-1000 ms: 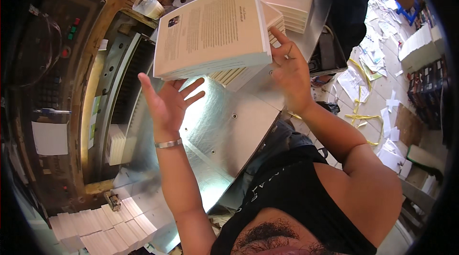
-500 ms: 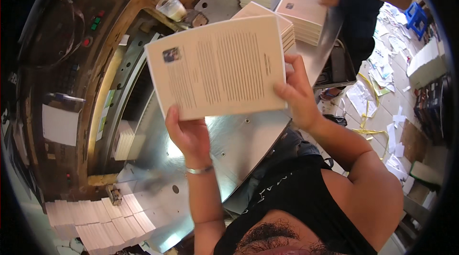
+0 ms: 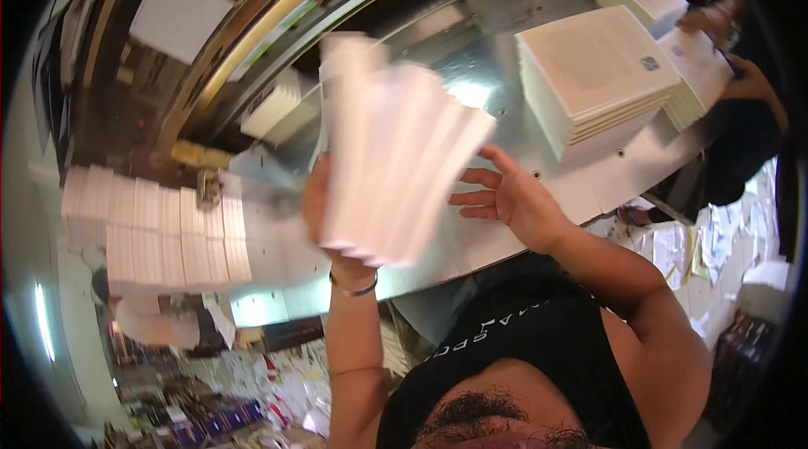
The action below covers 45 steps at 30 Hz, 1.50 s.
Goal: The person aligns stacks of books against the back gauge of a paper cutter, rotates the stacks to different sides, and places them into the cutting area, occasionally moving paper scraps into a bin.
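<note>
A bundle of several paper books (image 3: 408,159) is tilted up over the metal table, blurred by motion, with its pale edges fanned toward me. My left hand (image 3: 316,201) grips the bundle from its left side, most of its fingers hidden behind the paper. Just right of the bundle, my right hand (image 3: 518,201) is open, fingers spread and apart from the books. Farther right on the table rests a tall stack of cream-covered books (image 3: 598,66).
Rows of tightly packed books (image 3: 164,230) line the table's left end, with a small metal block (image 3: 209,189) against them. A short book stack (image 3: 278,108) sits by the machine's slot. At far right, another person's hands (image 3: 711,24) handle books. Papers litter the floor (image 3: 715,234).
My left hand has turned the bundle from cover-up to edge-on and fanned. My right hand has let go of it. The view has swung left, showing more of the packed rows.
</note>
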Motion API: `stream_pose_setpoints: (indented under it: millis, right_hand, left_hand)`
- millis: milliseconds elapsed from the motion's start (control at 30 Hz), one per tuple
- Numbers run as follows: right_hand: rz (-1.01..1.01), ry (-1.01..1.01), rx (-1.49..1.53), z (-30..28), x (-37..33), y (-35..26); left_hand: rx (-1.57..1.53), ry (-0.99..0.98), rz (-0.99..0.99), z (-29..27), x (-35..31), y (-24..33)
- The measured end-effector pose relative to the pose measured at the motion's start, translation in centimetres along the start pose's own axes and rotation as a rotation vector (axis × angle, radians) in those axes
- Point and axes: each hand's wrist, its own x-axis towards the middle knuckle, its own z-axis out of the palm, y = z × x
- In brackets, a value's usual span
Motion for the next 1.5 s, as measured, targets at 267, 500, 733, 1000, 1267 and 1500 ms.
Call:
stream_pose_setpoints:
  millis: [267, 500, 733, 1000, 1267, 1500]
  right_hand:
    - [0.304, 0.187, 0.350, -0.6, -0.4, 4.7]
    - [0.173, 0.131, -0.378, -0.1, 1.1, 2.3]
    - [-0.113, -0.230, -0.648, -0.6, 3.0, 0.2]
    - [-0.076, -0.125, -0.542, -2.7, 3.5, 3.4]
    - [-0.074, -0.201, -0.773, -3.4, 3.8, 2.9]
    - [-0.643, -0.221, -1.209, -4.1, 1.6, 2.5]
  left_hand:
    - [0.330, -0.518, 0.040, 1.6, -8.9, 2.2]
    - [0.124, -0.101, -0.585, -1.3, -9.0, 2.8]
    - [-0.424, -0.126, -0.987, -5.9, -12.4, -0.1]
    - [-0.356, 0.021, -1.070, -3.5, -16.9, 0.6]
    - [-0.069, -0.519, -1.093, -5.6, -16.6, -0.3]
    - [-0.001, 0.095, -0.299, -4.0, -17.7, 1.2]
